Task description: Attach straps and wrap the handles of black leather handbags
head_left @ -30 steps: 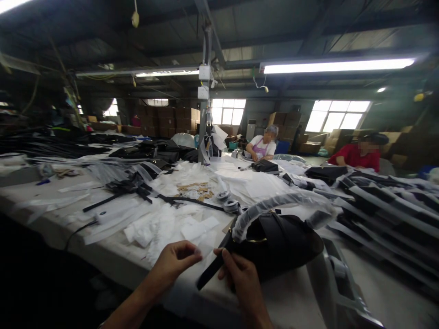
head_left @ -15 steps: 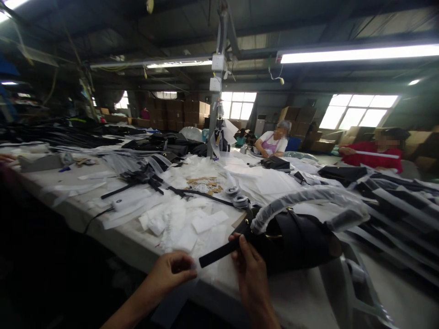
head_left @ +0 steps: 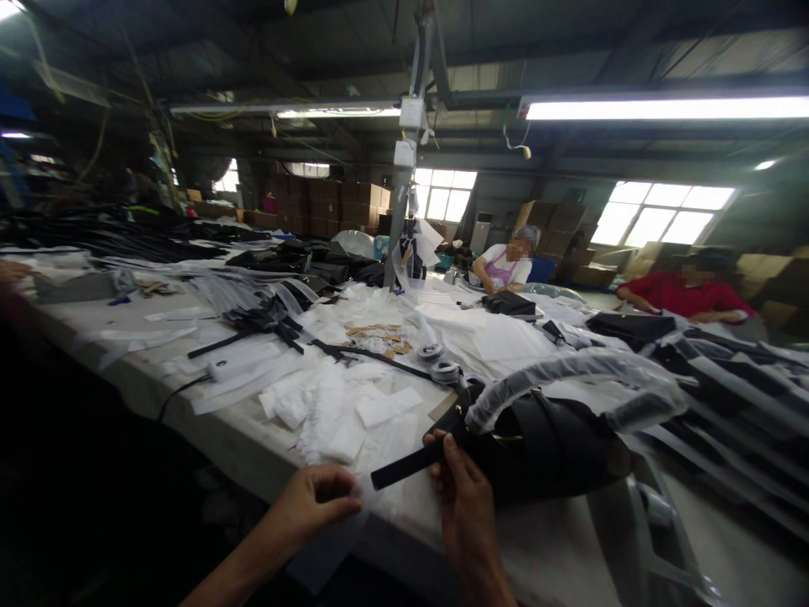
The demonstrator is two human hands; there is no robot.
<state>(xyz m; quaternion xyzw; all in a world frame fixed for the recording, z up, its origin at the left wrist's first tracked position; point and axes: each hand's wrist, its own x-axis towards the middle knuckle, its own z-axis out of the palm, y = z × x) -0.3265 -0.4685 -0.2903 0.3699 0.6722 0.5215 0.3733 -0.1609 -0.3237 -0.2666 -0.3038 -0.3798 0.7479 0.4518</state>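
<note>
The right hand (head_left: 468, 502) pinches the strap (head_left: 405, 467) of the black bag (head_left: 543, 455), which lies on the table (head_left: 537, 552) beside it. The left hand (head_left: 325, 499) curls near the strap's tip; whether it grips anything is indeterminable

Factory workshop, stacked cartons (head_left: 325, 206), strip lights (head_left: 663, 108), cluttered worktable (head_left: 253, 464)

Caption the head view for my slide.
Right hand pinching a flat black strap beside a black handbag with film-wrapped handle, left hand near the strap's tip.
</note>
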